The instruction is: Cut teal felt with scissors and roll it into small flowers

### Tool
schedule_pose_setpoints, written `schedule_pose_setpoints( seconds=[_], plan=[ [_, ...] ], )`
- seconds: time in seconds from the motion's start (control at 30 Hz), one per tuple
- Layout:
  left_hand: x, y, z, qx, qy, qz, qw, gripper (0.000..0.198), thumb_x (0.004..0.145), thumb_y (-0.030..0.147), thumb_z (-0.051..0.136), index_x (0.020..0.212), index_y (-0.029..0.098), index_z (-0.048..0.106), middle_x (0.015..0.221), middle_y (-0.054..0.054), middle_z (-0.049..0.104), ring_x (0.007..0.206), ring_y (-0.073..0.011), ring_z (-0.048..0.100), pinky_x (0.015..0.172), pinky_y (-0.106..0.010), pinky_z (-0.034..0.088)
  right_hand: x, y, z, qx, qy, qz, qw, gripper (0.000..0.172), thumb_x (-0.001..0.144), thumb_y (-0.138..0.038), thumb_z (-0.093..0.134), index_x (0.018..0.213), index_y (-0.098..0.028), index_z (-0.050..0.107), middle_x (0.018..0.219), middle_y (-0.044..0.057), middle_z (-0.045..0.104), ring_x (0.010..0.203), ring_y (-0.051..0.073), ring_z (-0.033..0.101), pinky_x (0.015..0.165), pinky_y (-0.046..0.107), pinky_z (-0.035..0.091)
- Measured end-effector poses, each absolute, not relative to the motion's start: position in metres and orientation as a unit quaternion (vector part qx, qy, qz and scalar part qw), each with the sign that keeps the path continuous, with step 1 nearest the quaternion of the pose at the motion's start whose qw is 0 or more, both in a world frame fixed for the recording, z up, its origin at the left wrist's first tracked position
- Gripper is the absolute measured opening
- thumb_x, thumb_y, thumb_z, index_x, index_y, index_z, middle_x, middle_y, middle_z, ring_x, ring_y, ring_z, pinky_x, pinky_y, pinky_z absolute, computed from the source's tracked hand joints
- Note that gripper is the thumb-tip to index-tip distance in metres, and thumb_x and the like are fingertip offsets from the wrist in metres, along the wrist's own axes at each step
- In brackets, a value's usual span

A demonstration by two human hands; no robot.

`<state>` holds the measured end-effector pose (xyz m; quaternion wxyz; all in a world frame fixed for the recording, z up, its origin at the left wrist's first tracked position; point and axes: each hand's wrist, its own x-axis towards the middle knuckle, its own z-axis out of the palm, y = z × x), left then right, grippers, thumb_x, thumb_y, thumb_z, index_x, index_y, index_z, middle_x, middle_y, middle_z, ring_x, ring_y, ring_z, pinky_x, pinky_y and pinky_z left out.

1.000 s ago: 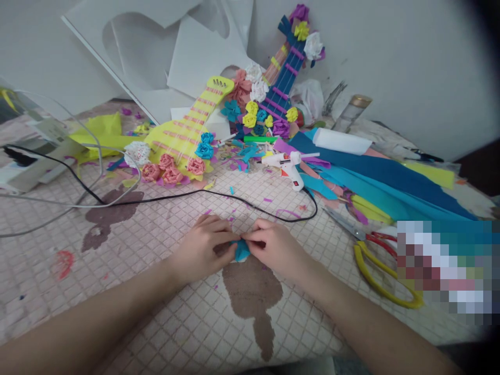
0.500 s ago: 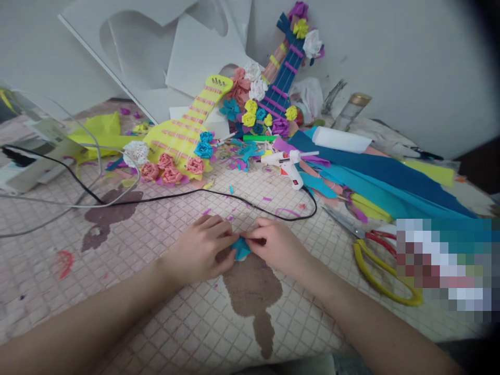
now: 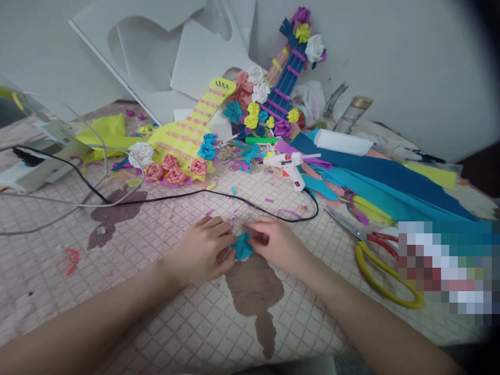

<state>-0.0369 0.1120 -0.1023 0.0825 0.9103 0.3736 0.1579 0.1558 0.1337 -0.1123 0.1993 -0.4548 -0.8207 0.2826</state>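
Note:
Between my hands is a small piece of blue crepe paper (image 3: 244, 247), low over the patterned tablecloth (image 3: 183, 317). My left hand (image 3: 205, 250) pinches its left side with curled fingers. On the other side my right hand (image 3: 273, 242) has its bent fingers closed at the paper's upper right edge. Part of the paper is hidden behind the fingers. Beyond the hands lies a white hot glue gun (image 3: 287, 167) with a black cord. To the right are scissors (image 3: 390, 281) with yellow and red handles.
A yellow paper guitar (image 3: 179, 138) with paper flowers leans at the back, near a dark blue one (image 3: 287, 78). Crepe paper sheets (image 3: 375, 172) spread over the right side. A power strip (image 3: 35, 161) and cables occupy the left. A glass jar (image 3: 353, 114) stands behind.
More of the blue paper now shows between my hands. My right fingers have shifted slightly apart from the left ones. The whole view has moved a little.

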Motion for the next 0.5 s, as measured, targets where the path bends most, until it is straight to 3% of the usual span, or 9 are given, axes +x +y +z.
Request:
schedule_pose_setpoints(
  seconds=[0.37, 0.5],
  plan=[
    [-0.038, 0.118, -0.11, 0.884, 0.396, 0.209, 0.134, 0.014, 0.083, 0.022, 0.048, 0.081, 0.019, 0.062, 0.074, -0.003, 0.06, 0.074, -0.0159, 0.054, 0.071, -0.031, 0.041, 0.151, 0.135, -0.113, -0.474, -0.803, 0.286, 0.223, 0.005, 0.075, -0.019, 0.059, 0.076, -0.017, 0.064, 0.073, 0.001, 0.057, 0.067, 0.012, 0.052, 0.061, 0.025, 0.04],
    [-0.038, 0.12, -0.115, 0.879, 0.398, 0.218, 0.147, 0.015, 0.085, 0.024, 0.049, 0.08, 0.019, 0.062, 0.075, -0.002, 0.061, 0.075, -0.0154, 0.055, 0.07, -0.03, 0.041, 0.15, 0.136, -0.116, -0.485, -0.797, 0.287, 0.219, 0.007, 0.071, -0.017, 0.064, 0.078, -0.018, 0.063, 0.075, 0.001, 0.058, 0.069, 0.013, 0.054, 0.062, 0.025, 0.042]
  ],
)
